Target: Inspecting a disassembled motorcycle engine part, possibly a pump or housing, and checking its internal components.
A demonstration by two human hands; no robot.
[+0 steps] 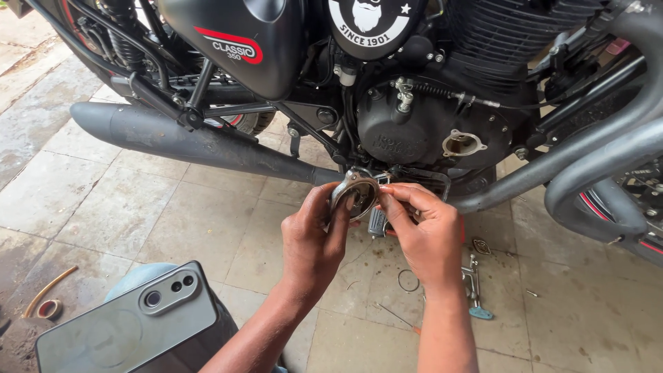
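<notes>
Left hand (311,238) and right hand (421,235) both grasp a round metal cover (356,193), its face partly hidden

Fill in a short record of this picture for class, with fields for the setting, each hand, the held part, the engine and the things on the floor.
Setting: paved floor beside a black motorcycle
Left hand: grips the left edge of a round metal cover
Right hand: fingertips pinch the cover's right edge
Engine case: has an open round hole
Floor items: thin ring, small metal tool with a blue end
Lower left: grey phone, back up
</notes>
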